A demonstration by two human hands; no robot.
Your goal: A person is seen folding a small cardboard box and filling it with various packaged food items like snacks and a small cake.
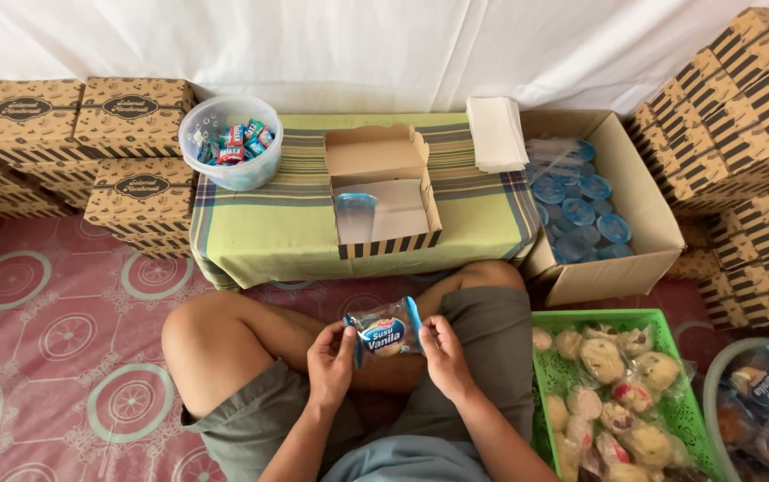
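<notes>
**Both grips on one snack packet, held over your lap**

Grip status: your left hand [331, 361] and right hand [444, 354] each pinch one end of a small clear plastic snack packet with blue sealed edges and a pale bun inside [384, 329]. Fingers closed on it from both sides, packet roughly level, label up. It sits between the hands, above your crossed legs, just short of the desk edge.

Ahead of you:
- low desk covered in a green striped cloth [268, 228]
- open brown cardboard box with striped rim [383, 192] in the middle of the desk, flap up; a clear plastic cup with a blue lid [355, 217] stands in its left part
- clear round plastic bowl of small wrapped candies [230, 143] at the desk's left rear
- stack of white paper sheets [496, 132] at the right rear

Right side:
- large open cardboard carton of blue-lidded cups [581, 210], touching the desk
- green plastic basket of bagged buns [612, 393] beside your right knee
- another tub of wrapped snacks [764, 411] at the frame edge, partly cut off

Stacks of closed patterned brown boxes [81, 134] stand left, more at right. Floor is a pink patterned mat [54, 339].
</notes>
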